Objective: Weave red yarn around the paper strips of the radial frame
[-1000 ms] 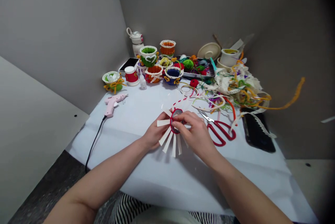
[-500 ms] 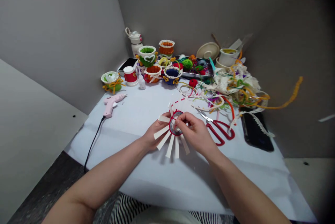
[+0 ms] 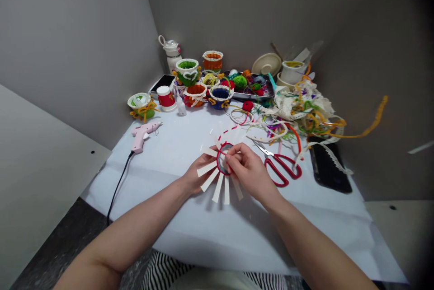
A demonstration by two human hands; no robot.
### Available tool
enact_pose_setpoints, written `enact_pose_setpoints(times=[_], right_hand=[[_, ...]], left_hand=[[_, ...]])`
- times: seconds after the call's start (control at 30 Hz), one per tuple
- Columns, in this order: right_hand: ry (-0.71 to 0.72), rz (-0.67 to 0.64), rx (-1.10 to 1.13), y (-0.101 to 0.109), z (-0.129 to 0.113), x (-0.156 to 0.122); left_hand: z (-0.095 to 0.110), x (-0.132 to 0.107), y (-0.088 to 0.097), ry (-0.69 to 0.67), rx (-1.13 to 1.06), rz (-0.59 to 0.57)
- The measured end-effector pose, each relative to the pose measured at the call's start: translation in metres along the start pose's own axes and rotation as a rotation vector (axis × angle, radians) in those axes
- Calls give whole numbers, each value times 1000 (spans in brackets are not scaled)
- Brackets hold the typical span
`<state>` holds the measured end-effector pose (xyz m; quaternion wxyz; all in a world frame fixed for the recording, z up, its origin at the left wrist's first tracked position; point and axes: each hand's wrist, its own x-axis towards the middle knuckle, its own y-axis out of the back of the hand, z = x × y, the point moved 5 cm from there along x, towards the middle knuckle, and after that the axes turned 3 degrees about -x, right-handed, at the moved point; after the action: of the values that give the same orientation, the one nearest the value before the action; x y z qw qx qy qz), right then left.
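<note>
A paper cup cut into splayed white strips (image 3: 209,179) hangs over the middle of the table, its round grey inside facing up. Red yarn (image 3: 219,163) runs around the base of the strips. My left hand (image 3: 194,176) is closed on the cup from the left and below, its fingertips partly hidden by the strips. Over the cup's opening, my right hand (image 3: 252,169) pinches the red yarn between thumb and forefinger. The yarn trails away to a red ball (image 3: 247,106). Just right of my right hand lie red-handled scissors (image 3: 283,168), blades apart.
A pink glue gun (image 3: 141,136) with a black cord rests on the left. Several yarn-covered cups (image 3: 221,96), a glue bottle (image 3: 181,107) and a tray of yarn balls (image 3: 254,97) stand behind. Tangled lace and yarn (image 3: 315,105) and a black phone (image 3: 328,166) are at right.
The view has shifted slightly, so everything sits a little further left. Both hands keep their hold; a short stretch of red yarn now shows more clearly beside my right fingertips.
</note>
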<state>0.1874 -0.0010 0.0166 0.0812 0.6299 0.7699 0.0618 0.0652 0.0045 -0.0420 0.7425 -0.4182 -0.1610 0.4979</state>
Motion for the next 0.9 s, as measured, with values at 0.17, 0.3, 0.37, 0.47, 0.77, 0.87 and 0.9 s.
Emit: enact_pose_setpoints(times=[0.17,0.3,0.37,0.47,0.77,0.87,0.9], right_hand=[[392,311,-339,12,-22,-8],[403,259,-404,8,-24,-9],[353,211,-389,7,-21,-7],[306,179,-349,8,-18,-5],[208,96,-269,12,-18,-2],[196,99,-272,12,-17,-2],[191,101,-276,11,-16,-1]], left_hand=[[9,-3,-7,-100,53,43],[11,-5,-9,-150,99,103],[10,-5,-7,-156,111,119],[8,-4,-3,-184,149,120],[18,-3,7,-367,425,80],[23,-6,3,-425,480,82],[24,-7,1,-438,491,83]])
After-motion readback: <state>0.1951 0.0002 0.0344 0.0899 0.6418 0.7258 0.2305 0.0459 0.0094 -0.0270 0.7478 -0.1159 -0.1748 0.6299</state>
